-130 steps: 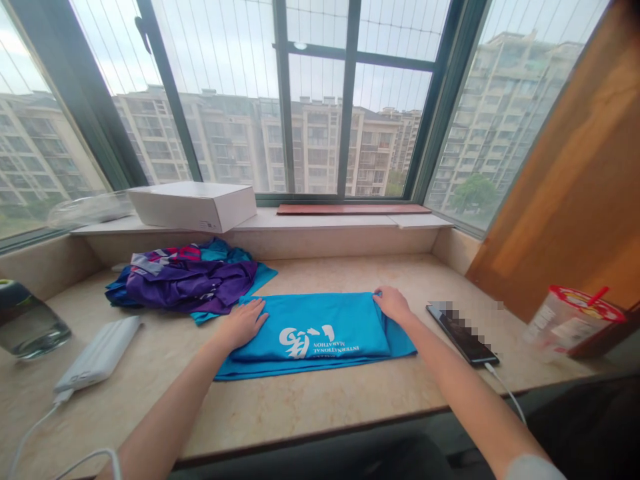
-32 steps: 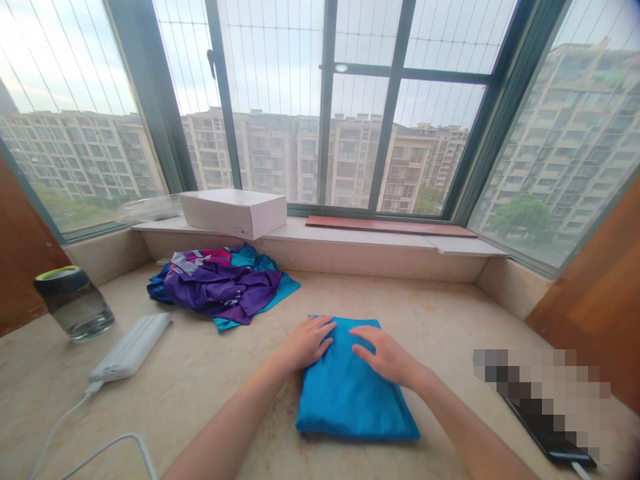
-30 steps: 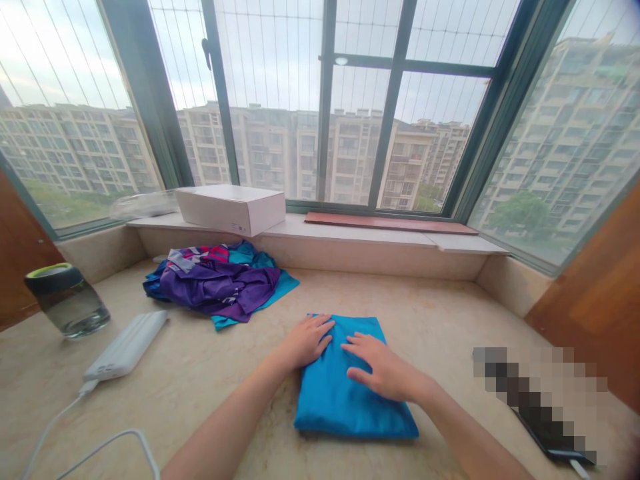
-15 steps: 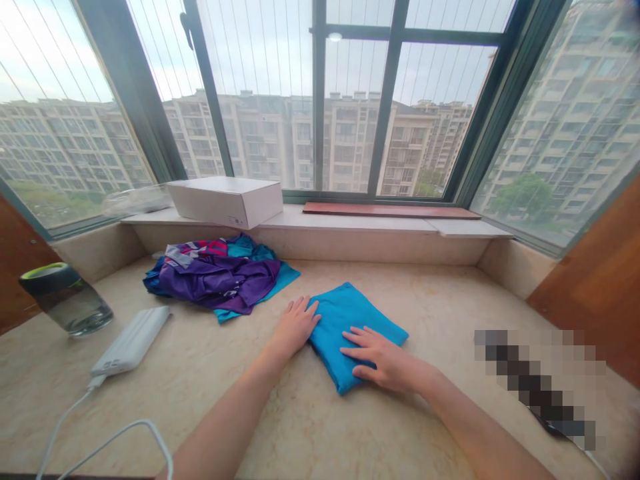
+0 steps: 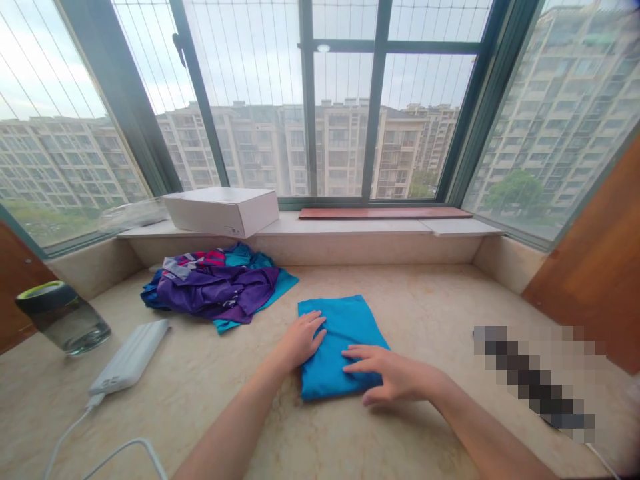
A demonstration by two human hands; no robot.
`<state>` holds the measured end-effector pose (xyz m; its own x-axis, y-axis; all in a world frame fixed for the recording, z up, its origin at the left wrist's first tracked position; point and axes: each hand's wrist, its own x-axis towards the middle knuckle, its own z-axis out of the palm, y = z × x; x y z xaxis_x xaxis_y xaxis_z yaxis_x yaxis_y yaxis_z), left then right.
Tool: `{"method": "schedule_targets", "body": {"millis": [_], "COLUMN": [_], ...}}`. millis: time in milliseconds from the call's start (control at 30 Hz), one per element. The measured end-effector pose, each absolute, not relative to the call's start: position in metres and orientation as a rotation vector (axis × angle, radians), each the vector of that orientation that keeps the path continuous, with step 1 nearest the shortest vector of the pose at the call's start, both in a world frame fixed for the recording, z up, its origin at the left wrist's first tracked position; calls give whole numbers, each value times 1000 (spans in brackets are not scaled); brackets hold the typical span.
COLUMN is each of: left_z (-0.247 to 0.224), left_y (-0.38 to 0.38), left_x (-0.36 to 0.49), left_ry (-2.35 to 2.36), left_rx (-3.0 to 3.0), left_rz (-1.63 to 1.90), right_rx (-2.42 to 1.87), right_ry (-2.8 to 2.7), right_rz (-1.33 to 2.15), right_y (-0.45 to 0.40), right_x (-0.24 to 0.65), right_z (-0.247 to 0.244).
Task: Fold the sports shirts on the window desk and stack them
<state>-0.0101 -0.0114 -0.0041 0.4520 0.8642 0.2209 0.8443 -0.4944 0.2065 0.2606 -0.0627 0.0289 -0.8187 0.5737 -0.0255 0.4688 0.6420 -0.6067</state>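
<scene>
A blue garment [image 5: 343,337], folded into a flat, nearly rectangular bundle, lies on the stone counter between my hands. My left hand [image 5: 305,337] rests along its left edge, fingers stretched over the cloth. On its right side lies my right hand [image 5: 383,373], with fingers spread and the thumb just off the lower right corner. Neither hand grasps the fabric. Further left sits a crumpled pile of clothes [image 5: 220,283] in purple, teal and red. What kind of garment the blue one is cannot be made out.
On the left stand a water bottle [image 5: 65,317] and a white power bank [image 5: 131,357] with a cable. A white box [image 5: 223,210] and a reddish board [image 5: 385,213] lie on the window ledge. A pixelated dark object [image 5: 535,380] is at the right.
The blue garment has turned from a diamond-like angle to stand nearly square to me. Both hands shifted with it, staying on its sides. The camera view moved slightly.
</scene>
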Motion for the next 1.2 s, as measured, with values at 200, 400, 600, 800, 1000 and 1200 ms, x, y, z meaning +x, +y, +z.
{"method": "schedule_targets", "body": {"millis": [200,400,600,800,1000,1200], "left_z": [12,30,14,-1,2,-2], "left_y": [-23,-43,-41,-32,-23,-19], "left_x": [-3,4,-1,3,15,14], "left_ry": [1243,690,708,888,1115,1114], "left_rx": [2681,2600,2551,2383,1811,1242], "left_rz": [620,402,314,607,1003,1070], "right_rx": [-888,-1058,-1346,-1226,-1235,-1042], "right_ry": [-2658,-2478,-2161,-1870,-1538,-1503], "right_rz": [659,404,385,746,1182,1397], "right_y": [-63,-58,-53,-46,-35,-35], "right_x": [276,269,281,279,301,308], "right_z": [11,4,14,19,14,18]}}
